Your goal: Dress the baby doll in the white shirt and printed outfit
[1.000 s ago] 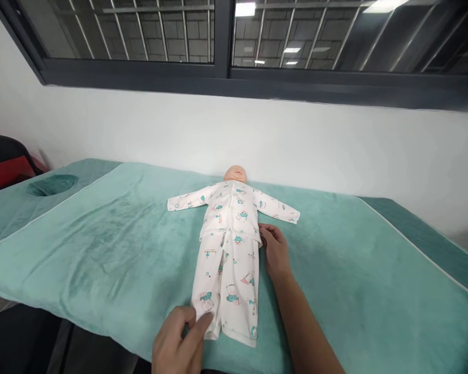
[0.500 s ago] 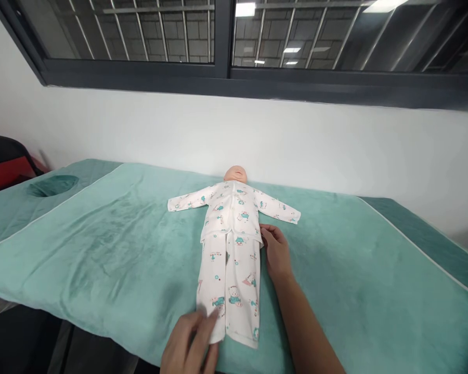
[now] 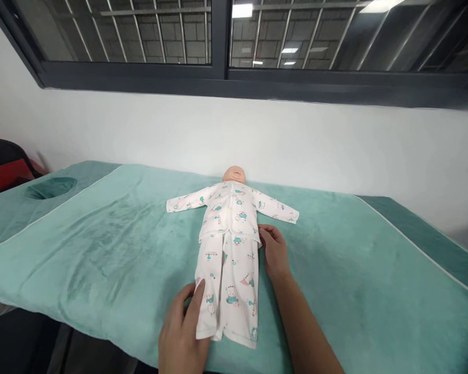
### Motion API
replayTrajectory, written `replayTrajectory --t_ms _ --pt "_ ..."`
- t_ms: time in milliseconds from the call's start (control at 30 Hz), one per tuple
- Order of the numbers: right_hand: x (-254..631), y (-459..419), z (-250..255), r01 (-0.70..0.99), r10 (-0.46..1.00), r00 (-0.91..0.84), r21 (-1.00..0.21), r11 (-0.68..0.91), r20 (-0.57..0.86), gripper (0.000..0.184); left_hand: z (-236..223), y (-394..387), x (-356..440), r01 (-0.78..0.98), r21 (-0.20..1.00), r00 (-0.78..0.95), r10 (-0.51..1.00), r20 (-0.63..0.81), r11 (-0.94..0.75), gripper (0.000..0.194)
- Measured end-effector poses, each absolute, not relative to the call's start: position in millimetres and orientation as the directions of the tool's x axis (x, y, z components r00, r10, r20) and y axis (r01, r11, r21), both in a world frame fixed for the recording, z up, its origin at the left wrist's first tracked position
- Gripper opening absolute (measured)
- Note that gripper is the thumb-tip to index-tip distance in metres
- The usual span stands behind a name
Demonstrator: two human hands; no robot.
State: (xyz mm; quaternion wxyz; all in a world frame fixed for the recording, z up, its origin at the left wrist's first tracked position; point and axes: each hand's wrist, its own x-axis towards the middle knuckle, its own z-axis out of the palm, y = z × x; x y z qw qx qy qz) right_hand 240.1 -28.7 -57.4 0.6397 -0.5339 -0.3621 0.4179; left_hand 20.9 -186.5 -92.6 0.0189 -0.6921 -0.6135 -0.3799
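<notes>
A baby doll (image 3: 234, 174) lies on its back, head toward the wall, sleeves stretched out to both sides. It is dressed in a white printed shirt (image 3: 230, 210) and matching white printed pants (image 3: 239, 291), whose legs lie side by side toward me. Near the lower end of the left pant leg, my left hand (image 3: 184, 327) is closed on the outer edge of the fabric, which is bunched a little. My right hand (image 3: 275, 252) pinches the right side of the shirt's hem at the waist. The doll's hands and feet do not show.
A green plush cover (image 3: 113, 249) spreads over the bed, with a face hole (image 3: 50, 188) at the left end. Behind it stands a white wall (image 3: 296, 140) below a dark-framed window (image 3: 218, 85). A black and red object (image 3: 3, 166) is at the far left.
My left hand has shifted up and outward along the left pant leg and taken hold of its outer edge, narrowing the leg. My right hand stays at the shirt hem.
</notes>
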Motion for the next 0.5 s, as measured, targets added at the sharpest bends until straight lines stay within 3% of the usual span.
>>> replayTrajectory --t_ms 367,500 --pt "240 -30 -56 -0.128 0.919 0.393 -0.988 0.085 0.028 0.027 -83 -187 19 0.819 0.476 0.002 0.832 0.555 -0.32 0.05" --pt "240 -30 -56 -0.12 0.919 0.394 -0.989 0.084 0.03 0.026 -86 -194 21 0.794 0.495 0.011 0.822 0.57 -0.354 0.041"
